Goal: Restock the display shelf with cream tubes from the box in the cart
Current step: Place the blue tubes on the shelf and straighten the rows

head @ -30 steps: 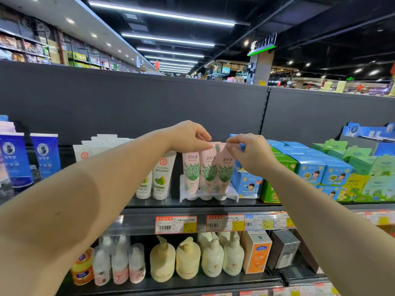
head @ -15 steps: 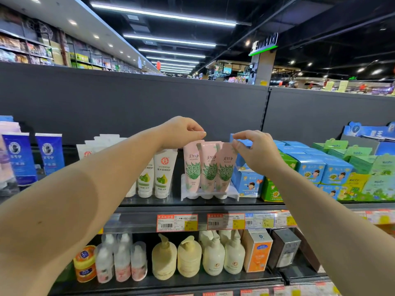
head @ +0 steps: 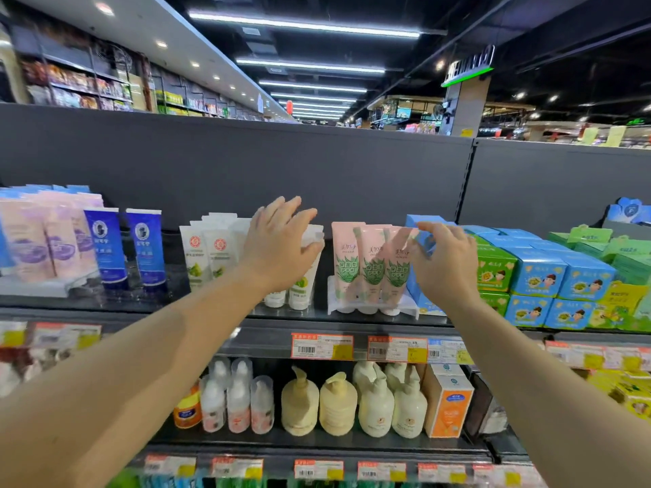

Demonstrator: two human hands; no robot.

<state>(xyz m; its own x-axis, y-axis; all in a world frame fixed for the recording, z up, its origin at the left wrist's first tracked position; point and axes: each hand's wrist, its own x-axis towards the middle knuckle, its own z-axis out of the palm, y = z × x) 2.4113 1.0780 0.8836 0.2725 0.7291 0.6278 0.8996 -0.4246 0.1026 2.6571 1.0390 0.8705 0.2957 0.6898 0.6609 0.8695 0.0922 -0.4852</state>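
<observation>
Right fingers (head: 428, 228) beside pink cream tubes (head: 371, 262), apart

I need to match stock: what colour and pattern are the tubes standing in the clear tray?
Pale pink tubes with a green leaf design, seen in the head view.

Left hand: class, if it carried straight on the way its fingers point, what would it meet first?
The left hand, fingers open and aimed up and away, would likely reach the white cream tubes behind it, then the grey back panel. Depth is unclear from one view.
</observation>
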